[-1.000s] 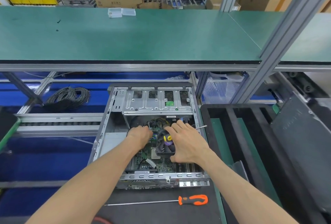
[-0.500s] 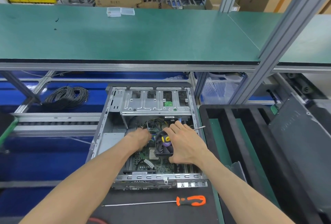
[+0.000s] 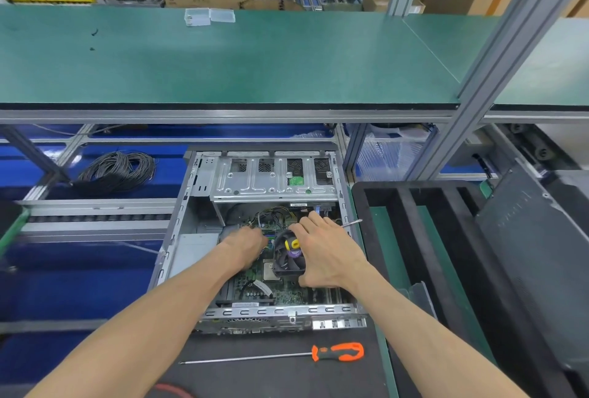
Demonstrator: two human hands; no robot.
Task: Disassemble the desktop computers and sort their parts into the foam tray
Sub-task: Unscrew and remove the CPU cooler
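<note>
Plainly, cooler: the fan cooler sits askew over the board, lifted off the bare chip plate just beside it — I judge it is already freed from its mount and held up only so its lead can be pulled.
Right hand: the right hand grasps the cooler, thumb at its near edge and fingers spread over the far rim; the wide hold looks meant to keep the block from dropping on the board.
Left hand: the left hand reaches down to the board just left of the cooler, fingers curled toward the plugs; what they pinch, if anything, I cannot tell — the knuckles hide it.
Case: the case lies open on its side at the bench edge, drive cage at the far end, so the board faces up and both arms can come in from above.
Cables: a bundle of wires runs from under the cage toward the hands; a snag here is the likely trouble when the cooler lifts.
Tray: the foam tray stands just right of the case, its long slots bare where visible — near enough for a short carry.
Screwdriver: the orange-handled screwdriver lies on the mat in front of the case, out of the way but within reach.
Progress: early, by my reckoning; board and cage remain in the case.
</note>
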